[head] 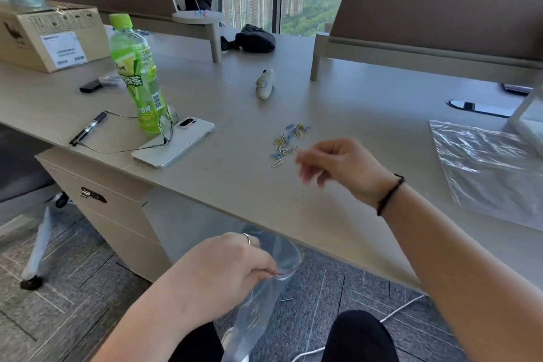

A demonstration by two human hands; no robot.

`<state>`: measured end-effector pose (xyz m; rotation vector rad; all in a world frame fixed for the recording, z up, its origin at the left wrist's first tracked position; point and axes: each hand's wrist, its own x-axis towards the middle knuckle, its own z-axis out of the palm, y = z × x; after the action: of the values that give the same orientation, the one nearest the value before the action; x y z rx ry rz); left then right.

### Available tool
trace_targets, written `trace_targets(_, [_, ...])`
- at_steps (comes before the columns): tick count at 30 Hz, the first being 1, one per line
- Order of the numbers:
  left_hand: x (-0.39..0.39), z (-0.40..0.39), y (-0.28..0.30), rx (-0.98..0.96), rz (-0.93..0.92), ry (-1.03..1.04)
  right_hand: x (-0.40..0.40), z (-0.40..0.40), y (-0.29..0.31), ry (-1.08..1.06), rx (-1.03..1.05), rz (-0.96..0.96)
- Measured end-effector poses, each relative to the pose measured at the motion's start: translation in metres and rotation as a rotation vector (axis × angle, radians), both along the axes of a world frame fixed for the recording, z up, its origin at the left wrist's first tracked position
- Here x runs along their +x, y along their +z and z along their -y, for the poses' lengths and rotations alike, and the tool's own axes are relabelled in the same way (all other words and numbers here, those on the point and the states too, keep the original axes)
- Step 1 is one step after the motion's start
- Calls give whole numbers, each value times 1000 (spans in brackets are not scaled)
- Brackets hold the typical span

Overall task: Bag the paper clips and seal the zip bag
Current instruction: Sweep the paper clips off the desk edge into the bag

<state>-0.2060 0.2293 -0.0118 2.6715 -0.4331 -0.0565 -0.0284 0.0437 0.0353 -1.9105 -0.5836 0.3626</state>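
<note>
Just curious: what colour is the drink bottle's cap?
Bright green, like the bottle; head view.

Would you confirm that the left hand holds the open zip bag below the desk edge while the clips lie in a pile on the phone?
Not quite: the head view shows the clips piled on the bare desk, right of the phone, not on it. The left hand does hold the open zip bag below the desk edge.

Left hand low, fingers curled in a pinch, right hand raised, fingers loosely curled
</note>
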Motion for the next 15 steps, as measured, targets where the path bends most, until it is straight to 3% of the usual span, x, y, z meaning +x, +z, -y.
trace_targets(2, [0, 2, -1, 19, 25, -1, 29, -11, -12, -338, 4, 157])
trace_targets(4, [-1, 3, -2, 23, 34, -5, 56, -20, -21, -478, -126, 208])
trace_targets(9, [1, -1, -9, 23, 95, 3, 102, -47, -26, -354, -486, 233])
trace_targets(15, [2, -4, -6, 39, 28, 7, 118, -77, -20, -182, -604, 280])
